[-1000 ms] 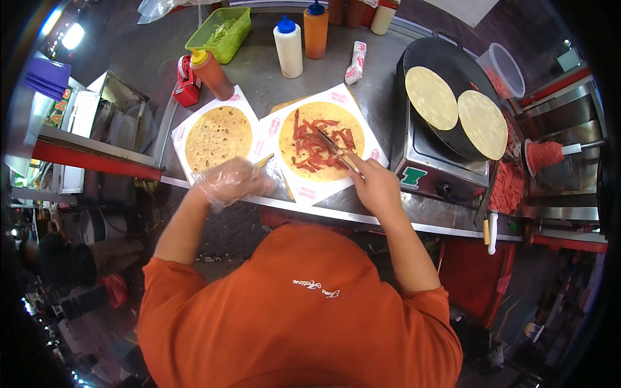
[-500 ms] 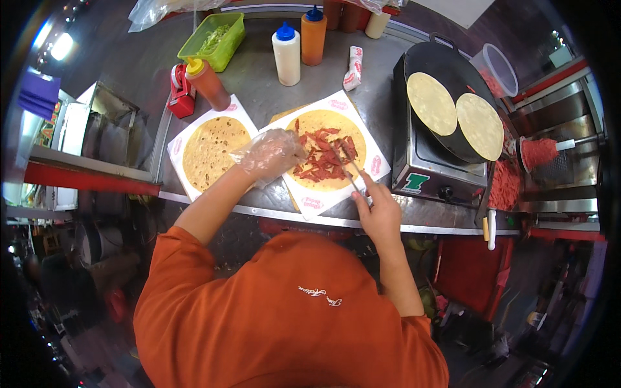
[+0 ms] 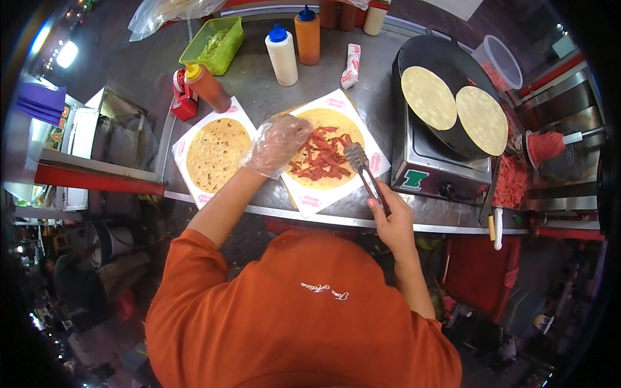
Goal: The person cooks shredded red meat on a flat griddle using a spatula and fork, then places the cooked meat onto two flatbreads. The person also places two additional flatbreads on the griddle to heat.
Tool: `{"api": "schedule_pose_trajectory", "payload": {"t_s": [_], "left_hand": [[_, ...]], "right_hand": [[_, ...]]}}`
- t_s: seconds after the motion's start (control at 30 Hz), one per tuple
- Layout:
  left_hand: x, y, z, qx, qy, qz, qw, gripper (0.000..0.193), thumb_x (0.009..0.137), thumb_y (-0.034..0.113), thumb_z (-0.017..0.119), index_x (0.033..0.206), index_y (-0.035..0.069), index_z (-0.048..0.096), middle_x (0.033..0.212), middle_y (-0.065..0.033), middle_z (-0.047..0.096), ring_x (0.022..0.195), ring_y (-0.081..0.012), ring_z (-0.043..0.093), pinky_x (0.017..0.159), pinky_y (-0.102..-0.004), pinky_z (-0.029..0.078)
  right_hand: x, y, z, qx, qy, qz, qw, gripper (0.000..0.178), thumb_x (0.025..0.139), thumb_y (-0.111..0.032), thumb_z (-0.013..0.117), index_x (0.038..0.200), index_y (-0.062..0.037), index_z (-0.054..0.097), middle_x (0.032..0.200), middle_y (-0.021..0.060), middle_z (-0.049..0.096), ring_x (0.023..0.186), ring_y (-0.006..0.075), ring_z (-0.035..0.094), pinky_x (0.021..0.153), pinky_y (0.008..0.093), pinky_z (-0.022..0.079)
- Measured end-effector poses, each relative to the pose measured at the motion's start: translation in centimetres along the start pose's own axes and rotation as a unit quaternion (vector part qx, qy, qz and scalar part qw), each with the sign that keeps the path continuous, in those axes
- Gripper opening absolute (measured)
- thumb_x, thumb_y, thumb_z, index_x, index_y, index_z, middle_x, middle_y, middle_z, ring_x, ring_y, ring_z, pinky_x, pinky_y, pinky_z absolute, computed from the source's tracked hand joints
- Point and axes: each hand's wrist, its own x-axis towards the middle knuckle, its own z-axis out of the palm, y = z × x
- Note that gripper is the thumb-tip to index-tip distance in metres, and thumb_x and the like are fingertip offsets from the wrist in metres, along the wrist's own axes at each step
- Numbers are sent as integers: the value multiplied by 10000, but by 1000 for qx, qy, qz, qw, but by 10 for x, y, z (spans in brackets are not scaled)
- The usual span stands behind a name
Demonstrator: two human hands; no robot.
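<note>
My right hand (image 3: 394, 210) grips metal tongs (image 3: 366, 169), their tips over the right edge of a heap of reddish meat strips (image 3: 322, 154). The meat lies on a round flatbread (image 3: 315, 182), set on a square sheet of white printed paper (image 3: 309, 204). In a clear plastic glove, my left hand (image 3: 279, 143) hovers at the flatbread's left edge by the meat, its fingers stretched out loosely and partly blurred by the glove. To its left, a second flatbread (image 3: 213, 155) with brown spots lies bare on its own paper sheet (image 3: 186, 169).
On the right, two pale flatbreads (image 3: 428, 97) lie on a black round griddle (image 3: 414, 55). Shredded meat (image 3: 511, 181) sits beside it, with a white-handled knife (image 3: 497, 226). Behind stand squeeze bottles (image 3: 282, 58), a green basket (image 3: 226, 57) of shredded greens and a red tape dispenser (image 3: 184, 100).
The tongs have lifted from the meat and swung right and toward me. My left hand has shifted slightly right and away from me. The meat strips lie a little differently.
</note>
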Motion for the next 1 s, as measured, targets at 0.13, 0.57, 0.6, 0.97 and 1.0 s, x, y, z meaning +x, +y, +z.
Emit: {"api": "schedule_pose_trajectory", "payload": {"t_s": [0.13,0.57,0.6,0.97,1.0], "left_hand": [[26,15,17,46,-132,24,990,239,961,294,731,1014,79,820,974,-153,756,928,-368,703,867,-489,546],[53,48,49,367,-204,28,907,279,870,340,750,848,68,808,847,-198,733,820,-394,707,804,-506,565],[53,48,51,382,-202,21,901,291,863,339,751,843,53,799,849,-205,734,812,-399,707,804,-507,568],[14,62,5,-49,113,-294,948,327,1012,348,717,1071,28,753,948,-95,744,923,-227,692,902,-381,535],[0,66,-1,-40,140,-282,948,363,1026,380,708,1110,28,735,955,-67,724,926,-204,670,905,-361,527]], "right_hand": [[-6,4,0,37,33,-11,999,478,976,-178,768,1409,-13,651,1100,202,739,903,316,714,838,402,556],[83,173,-326,-129,223,142,956,416,1110,-331,508,1382,-36,619,1121,274,724,1018,429,723,870,516,556],[98,182,-329,-194,204,197,939,396,1103,-314,496,1333,-19,628,1165,315,711,1125,491,689,969,566,521],[179,248,-349,-331,85,89,936,339,1059,-291,549,1306,-101,682,1106,277,750,1057,476,721,915,593,559],[194,257,-351,-296,86,94,947,349,1080,-330,518,1268,-76,669,1089,298,742,1046,502,711,916,616,544]]}}
